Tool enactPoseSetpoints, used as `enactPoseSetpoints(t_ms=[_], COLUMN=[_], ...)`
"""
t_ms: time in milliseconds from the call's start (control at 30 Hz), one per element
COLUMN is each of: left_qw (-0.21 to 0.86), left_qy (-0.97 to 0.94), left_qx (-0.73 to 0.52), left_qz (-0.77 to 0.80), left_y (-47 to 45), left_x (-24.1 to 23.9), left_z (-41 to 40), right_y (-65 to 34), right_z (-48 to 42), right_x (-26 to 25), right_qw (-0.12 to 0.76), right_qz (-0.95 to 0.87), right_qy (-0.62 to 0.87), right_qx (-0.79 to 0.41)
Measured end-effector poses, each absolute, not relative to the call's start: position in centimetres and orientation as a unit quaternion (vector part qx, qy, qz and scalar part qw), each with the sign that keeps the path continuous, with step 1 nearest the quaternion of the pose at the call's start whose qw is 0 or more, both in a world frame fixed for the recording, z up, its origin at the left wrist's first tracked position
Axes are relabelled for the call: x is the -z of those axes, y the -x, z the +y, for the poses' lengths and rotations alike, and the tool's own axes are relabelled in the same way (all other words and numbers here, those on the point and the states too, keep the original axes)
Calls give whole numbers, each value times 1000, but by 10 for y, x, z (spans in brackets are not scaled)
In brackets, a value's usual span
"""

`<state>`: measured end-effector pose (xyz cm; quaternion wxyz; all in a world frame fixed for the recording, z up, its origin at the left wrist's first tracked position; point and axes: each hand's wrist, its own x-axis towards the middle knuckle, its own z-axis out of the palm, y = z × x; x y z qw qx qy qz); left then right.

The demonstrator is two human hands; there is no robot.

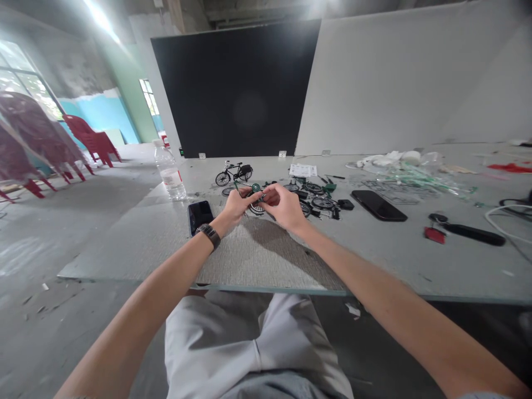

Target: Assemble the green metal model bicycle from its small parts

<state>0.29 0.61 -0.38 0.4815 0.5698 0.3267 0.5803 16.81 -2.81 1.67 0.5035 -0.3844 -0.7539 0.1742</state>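
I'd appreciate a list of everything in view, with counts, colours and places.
green model bicycle piece: 1, green and black, between both hands
model bicycle: 1, black, on the table behind the hands
loose model bicycle parts: several, black and green, right of the hands
left phone: 1, black, left of the hands
right phone: 1, black, right of the parts
plastic water bottle: 1, clear, table's far left
instruction sheet: 1, white, behind the parts
plastic wrapping: 1 heap, white and clear, table's back right
black-handled tool: 1, black, table's right
plastic chairs: several, red, floor at left
wristwatch: 1, black, left wrist
left hand: 1, on the piece
right hand: 1, on the piece
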Motion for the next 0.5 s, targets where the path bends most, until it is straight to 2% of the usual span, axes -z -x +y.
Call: enactPoseSetpoints(t_ms=[500], left_qw=[476], left_qy=[-585], left_qx=[-568], left_qz=[329], left_y=[-1], left_x=[7], left_z=[10], right_y=[-170], right_z=[-22], right_x=[-15], right_qw=[504], right_qz=[-744], right_qy=[395], right_qx=[-191])
